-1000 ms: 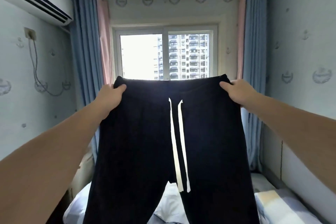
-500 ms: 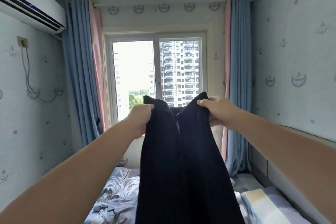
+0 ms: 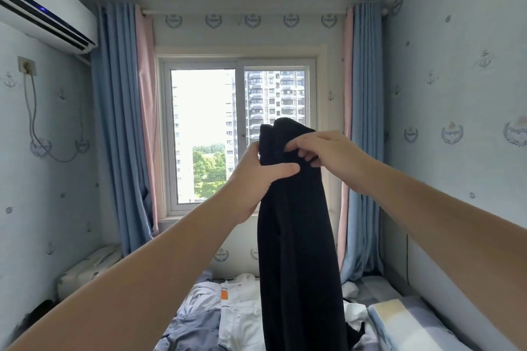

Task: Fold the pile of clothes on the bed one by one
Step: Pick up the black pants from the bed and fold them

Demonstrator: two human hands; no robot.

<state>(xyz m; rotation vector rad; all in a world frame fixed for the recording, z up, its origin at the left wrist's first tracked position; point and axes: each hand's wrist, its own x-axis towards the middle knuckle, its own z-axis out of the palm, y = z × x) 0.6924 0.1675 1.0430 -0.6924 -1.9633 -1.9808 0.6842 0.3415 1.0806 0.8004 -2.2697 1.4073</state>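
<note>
You hold the black trousers [image 3: 296, 236] up in the air, in front of the window [image 3: 242, 134], and they hang down as one narrow strip. Your left hand [image 3: 256, 177] grips the top part, with the thumb lying across the cloth. Your right hand [image 3: 322, 151] pinches the same top part just beside it, so both hands are close together. The lower end hangs over the pile of clothes [image 3: 239, 313] on the bed [image 3: 370, 292].

Holds black trousers [image 3: 296, 236] doubled lengthwise before the window [image 3: 205, 122], left grip [image 3: 252, 179] clasping the waistband, right grip [image 3: 328, 151] pinching alongside, above clothes pile [image 3: 236, 308] on bed [image 3: 373, 292].
</note>
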